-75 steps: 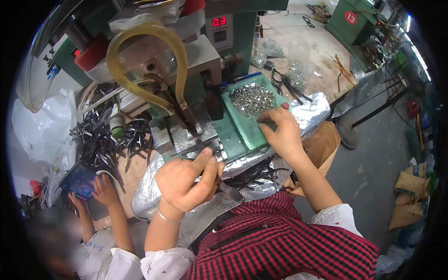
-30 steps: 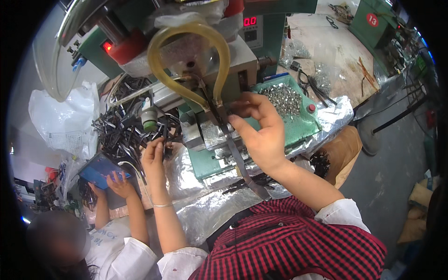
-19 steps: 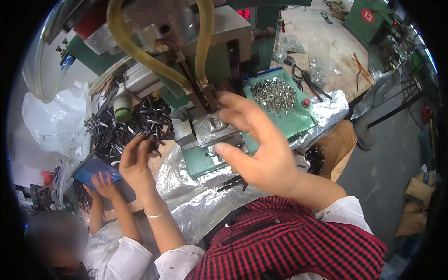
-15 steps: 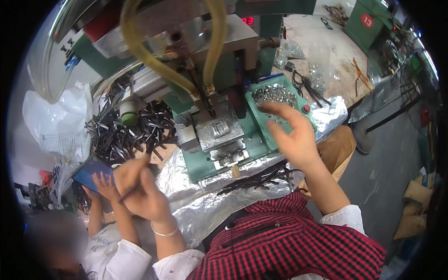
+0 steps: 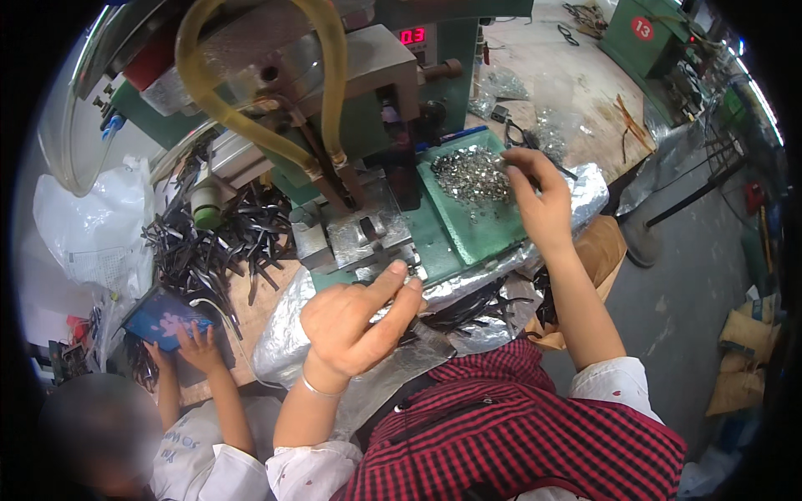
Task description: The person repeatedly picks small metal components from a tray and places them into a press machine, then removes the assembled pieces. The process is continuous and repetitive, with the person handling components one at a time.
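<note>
My left hand (image 5: 359,321) is closed in a pinch at the front of the metal fixture (image 5: 368,225) under the press. The dark strip in it is mostly hidden by the fingers. Over the far right part of the green tray (image 5: 484,238), my right hand (image 5: 545,204) has its thumb and forefinger brought together at the edge of a heap of small shiny metal pieces (image 5: 472,175). A tiny piece seems to be between the fingertips, too small to make out well. More dark strips (image 5: 476,309) lie on foil close to my lap.
A large pile of dark strips (image 5: 221,238) lies left of the press (image 5: 368,75). Two yellowish hoses (image 5: 334,83) loop down over the fixture. At the left, another person's hands (image 5: 196,346) touch a tablet (image 5: 167,317). Scissors (image 5: 567,34) lie on the far bench.
My left hand has moved right with the dark strip, from beside the pile to the fixture's front. My right hand's spread fingers have drawn together at the metal pieces. The view has shifted slightly.
</note>
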The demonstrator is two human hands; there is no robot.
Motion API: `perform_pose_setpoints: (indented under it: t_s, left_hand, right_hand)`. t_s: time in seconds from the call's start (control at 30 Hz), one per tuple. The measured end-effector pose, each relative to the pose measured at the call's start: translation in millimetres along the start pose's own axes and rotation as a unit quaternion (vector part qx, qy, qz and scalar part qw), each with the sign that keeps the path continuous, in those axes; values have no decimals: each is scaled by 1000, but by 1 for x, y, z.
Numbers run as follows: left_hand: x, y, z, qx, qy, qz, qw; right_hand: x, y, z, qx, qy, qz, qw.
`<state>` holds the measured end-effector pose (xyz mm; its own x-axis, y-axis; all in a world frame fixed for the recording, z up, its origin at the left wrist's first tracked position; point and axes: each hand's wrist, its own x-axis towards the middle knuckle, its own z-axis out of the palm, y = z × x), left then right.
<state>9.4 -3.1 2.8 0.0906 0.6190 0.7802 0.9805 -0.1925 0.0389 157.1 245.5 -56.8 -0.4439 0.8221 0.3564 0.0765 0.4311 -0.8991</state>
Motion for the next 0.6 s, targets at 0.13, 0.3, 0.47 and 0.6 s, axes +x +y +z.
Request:
perform_pose_setpoints:
  t_s: [0.13, 0.3, 0.47, 0.6]
  left_hand:
    - [0, -3, 0, 11, -11, 8, 1000]
    - [-7, 3, 6, -11, 15, -30, 999]
    - [-34, 31, 2, -58, 23, -153, 986]
    - [-71, 31, -54, 132, 60, -188, 972]
  right_hand:
    - [-22, 16, -3, -90, -55, -24, 994]
    - [-43, 4, 7, -257, -83, -96, 958]
    - [-42, 6, 22, -307, -56, -159, 937]
    - [-44, 1, 19, -176, -8, -49, 983]
